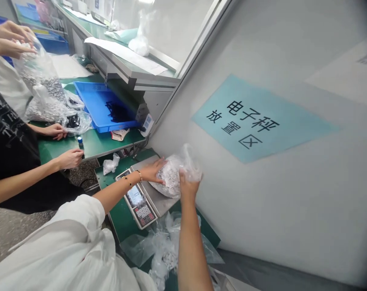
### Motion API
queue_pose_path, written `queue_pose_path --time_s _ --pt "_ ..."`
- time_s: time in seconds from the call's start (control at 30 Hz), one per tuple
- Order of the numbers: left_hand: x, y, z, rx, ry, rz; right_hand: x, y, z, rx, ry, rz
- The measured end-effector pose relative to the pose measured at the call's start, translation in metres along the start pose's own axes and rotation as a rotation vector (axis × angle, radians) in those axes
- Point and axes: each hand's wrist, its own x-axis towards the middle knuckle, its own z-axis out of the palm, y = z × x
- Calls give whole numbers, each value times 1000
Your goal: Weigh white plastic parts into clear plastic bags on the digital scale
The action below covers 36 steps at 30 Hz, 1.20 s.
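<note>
A clear plastic bag of small white pieces [170, 178] rests on the metal plate of an electronic scale [163, 202]. My left hand [154, 170] lies against the bag's left side, its fingers spread. At the right side, my right hand [189, 184] grips the bag near its gathered top; the plastic partly hides those fingers. The scale's lit display [136, 195] and keypad [145, 214] face me, with part of the display blurred out. Below the scale lie crumpled clear bags [162, 242], and some small white pieces show inside them.
A wall with a blue-green sign [247, 121] rises at right. On the left workbench [101, 147] are a blue tray [95, 101] of black parts, filled bags [45, 105] and a blue-capped bottle [80, 140]. Other people's hands [71, 158] work there. A small bag [111, 164] lies beside the scale.
</note>
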Motion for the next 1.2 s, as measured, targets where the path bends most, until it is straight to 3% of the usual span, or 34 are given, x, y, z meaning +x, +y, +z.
queue_pose_path --time_s 0.1,0.2,0.43,0.57,0.73,0.87,1.07,1.2 --pt "12 -3 -5 -155 -73 40 -1 26 -26 1 -180 63" --pt "21 -11 -10 -258 -55 52 -14 47 -24 40 -284 156" --pt "20 -29 -4 -490 127 87 -41 59 8 37 -140 123" --pt "19 -28 -6 -542 161 66 -35 55 1 59 -191 100" --pt "8 -25 -14 -381 148 44 -19 46 -15 103 -230 38" --pt "-40 -41 -6 -341 250 -70 -11 40 -19 71 -241 40" --pt "-167 -99 38 -166 781 -398 -5 32 -15 -25 -238 40" --pt "-232 -127 68 -123 926 -622 -1 30 -13 -34 -222 82"
